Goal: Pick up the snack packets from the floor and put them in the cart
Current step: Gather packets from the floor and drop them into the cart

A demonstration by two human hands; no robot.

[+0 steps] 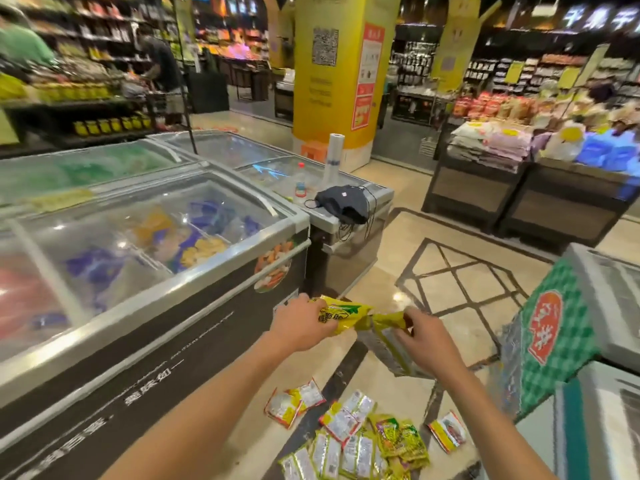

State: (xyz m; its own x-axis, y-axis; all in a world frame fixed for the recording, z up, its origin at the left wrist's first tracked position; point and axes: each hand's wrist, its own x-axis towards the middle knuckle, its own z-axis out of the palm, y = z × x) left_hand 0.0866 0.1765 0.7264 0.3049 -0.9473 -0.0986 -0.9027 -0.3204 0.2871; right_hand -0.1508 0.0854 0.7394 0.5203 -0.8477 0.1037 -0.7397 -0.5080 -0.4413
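Shop floor (433, 237) by the freezer (138, 271): packet pile (349, 441) lay below. Left grip (301, 323) clenched a yellow packet (341, 315), right grip (426, 337) pinched a second packet (384, 322). Cart not seen; slick foil could slip mid-carry.

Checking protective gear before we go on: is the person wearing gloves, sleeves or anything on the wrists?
No. The left hand and right hand are bare, without gloves; no ring shows. The left forearm and right forearm are bare to the frame's edge: no sleeve, watch or band in view.
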